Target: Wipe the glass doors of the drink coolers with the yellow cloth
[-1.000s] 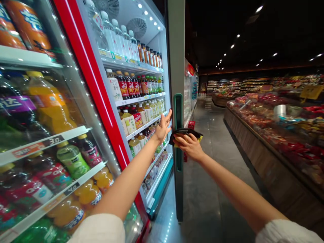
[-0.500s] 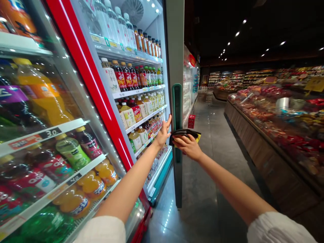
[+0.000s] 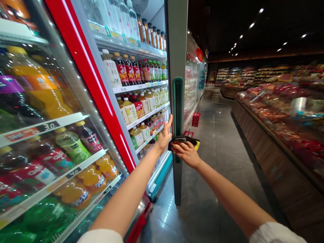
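A fridge door [image 3: 178,44] stands swung out, seen nearly edge-on, with a long green recessed handle [image 3: 178,101] in it. My right hand [image 3: 186,153] presses a dark folded cloth [image 3: 188,139] with a yellow part against the lower half of that handle. Its fingers are bent over the cloth. My left hand [image 3: 164,137] is at the door's inner side, fingers stretched upward and seemingly touching the door; its palm side is partly hidden. It holds nothing that I can see.
Behind the open door, lit shelves [image 3: 141,87] carry rows of bottled drinks. A red-framed closed fridge [image 3: 83,77] with more bottles stands close on the left. Produce counters [image 3: 275,158] line the right side of the aisle floor [image 3: 215,141].
The cloth and my right hand have slid down along the handle. My left hand stays by the door, slightly lower on it. The view has shifted a little.
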Tool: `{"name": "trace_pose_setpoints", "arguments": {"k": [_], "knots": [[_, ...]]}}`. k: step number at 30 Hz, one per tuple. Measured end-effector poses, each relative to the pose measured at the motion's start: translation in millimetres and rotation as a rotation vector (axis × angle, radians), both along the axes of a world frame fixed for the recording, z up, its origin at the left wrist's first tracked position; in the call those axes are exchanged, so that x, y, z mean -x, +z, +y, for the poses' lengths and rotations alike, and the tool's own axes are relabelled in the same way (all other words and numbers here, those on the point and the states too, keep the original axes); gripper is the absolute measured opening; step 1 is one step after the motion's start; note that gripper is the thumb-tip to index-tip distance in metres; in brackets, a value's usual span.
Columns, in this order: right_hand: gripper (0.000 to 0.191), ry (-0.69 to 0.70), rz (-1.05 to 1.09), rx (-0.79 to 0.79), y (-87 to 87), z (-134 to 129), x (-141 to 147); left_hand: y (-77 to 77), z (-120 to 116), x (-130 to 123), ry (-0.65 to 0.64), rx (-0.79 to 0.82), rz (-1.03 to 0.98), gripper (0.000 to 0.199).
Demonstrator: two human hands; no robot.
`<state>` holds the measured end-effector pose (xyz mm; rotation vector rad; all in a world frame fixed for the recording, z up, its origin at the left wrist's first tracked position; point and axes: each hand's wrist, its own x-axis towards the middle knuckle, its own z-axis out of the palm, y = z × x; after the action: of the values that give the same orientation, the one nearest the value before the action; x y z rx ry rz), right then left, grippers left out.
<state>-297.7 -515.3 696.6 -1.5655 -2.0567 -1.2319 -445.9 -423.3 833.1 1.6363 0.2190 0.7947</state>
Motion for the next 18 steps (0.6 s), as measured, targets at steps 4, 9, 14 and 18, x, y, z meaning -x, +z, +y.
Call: {"name": "trace_pose_setpoints", "arguments": {"k": [4,9,14,18], "knots": [[0.022,0.102,-0.063,0.115,-55.9,-19,5,-5.9,-9,3,0.039,-0.014,0.011,0.067],[0.021,0.181,-0.041,0.168,-39.4,-19,-10,-29.0,-26,10,0.110,0.012,0.091,0.071],[0.029,0.176,0.135,0.158,-8.2,-4,-10,-48.3,-40,1,0.250,-0.010,0.101,0.067],[0.019,0.291,0.126,0.198,-14.9,-12,-9,-50.2,-45,-6,0.354,-0.053,0.064,0.065]]}}
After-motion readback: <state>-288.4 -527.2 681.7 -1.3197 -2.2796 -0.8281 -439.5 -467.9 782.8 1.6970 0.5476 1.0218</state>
